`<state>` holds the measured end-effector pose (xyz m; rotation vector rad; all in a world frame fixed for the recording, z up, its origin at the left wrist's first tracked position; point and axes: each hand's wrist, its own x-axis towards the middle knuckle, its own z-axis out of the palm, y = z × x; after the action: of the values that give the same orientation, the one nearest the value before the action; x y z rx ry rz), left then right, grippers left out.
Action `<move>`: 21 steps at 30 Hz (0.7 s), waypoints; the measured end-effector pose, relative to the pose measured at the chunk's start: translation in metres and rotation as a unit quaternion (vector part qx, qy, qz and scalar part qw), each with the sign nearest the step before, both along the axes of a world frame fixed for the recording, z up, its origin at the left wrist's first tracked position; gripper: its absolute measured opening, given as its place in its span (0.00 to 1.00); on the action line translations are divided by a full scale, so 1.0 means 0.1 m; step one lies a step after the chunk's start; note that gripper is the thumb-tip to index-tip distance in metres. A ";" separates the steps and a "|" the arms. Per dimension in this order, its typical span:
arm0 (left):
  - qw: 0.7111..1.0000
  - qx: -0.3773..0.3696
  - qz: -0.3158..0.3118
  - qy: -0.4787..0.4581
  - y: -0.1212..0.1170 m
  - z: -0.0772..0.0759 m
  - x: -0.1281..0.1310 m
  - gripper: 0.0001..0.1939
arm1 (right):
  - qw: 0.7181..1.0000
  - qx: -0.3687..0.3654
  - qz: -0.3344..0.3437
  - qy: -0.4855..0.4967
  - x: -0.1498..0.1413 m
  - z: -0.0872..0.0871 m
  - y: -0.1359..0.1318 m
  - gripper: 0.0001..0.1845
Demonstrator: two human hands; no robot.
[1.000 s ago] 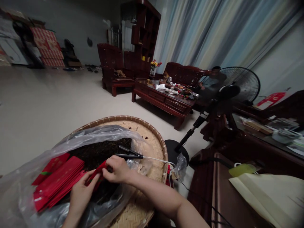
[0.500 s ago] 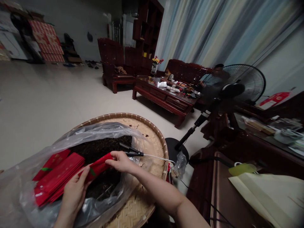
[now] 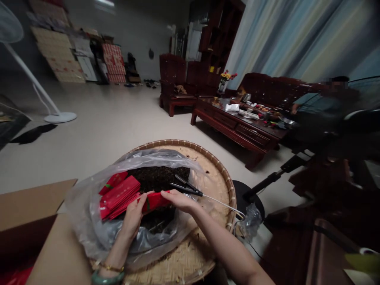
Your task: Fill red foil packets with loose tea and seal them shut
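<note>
My left hand (image 3: pixel 133 217) grips one end of a narrow red packet (image 3: pixel 156 201) with a green mark. At its other end, the fingers of my right hand (image 3: pixel 179 199) are closed on the packet. Both hold it over dark, dry loose leaves (image 3: pixel 162 177) inside a clear plastic bag (image 3: pixel 86 213). A stack of flat red packets (image 3: pixel 120 196) lies on the bag's left side. Beyond my right hand rests a black clamp-like tool (image 3: pixel 188 187), its two arms apart and a white cord trailing from it.
The bag sits on a round bamboo tray (image 3: pixel 227 178). A cardboard box (image 3: pixel 38 202) with red contents stands at the left. On the right are a black fan base (image 3: pixel 247 198) and a crumpled plastic bag (image 3: pixel 251 221). Behind a cluttered wooden table (image 3: pixel 231 132), a person (image 3: pixel 311 105) sits.
My view has swung left, bringing the cardboard box and a white fan into sight. Both hands still hold the red packet, which now lies more level.
</note>
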<state>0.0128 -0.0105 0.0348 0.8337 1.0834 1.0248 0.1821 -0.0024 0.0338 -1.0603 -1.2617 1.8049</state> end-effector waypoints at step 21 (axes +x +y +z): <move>0.732 0.476 -0.001 0.487 -0.10 -0.29 0.02 0.22 | 0.996 0.057 0.032 -0.062 0.03 0.18 -0.04 0.34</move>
<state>0.0146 -0.0201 0.0061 2.4103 1.3645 1.1383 0.1855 -0.0063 0.0518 -1.0927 -1.4689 1.7137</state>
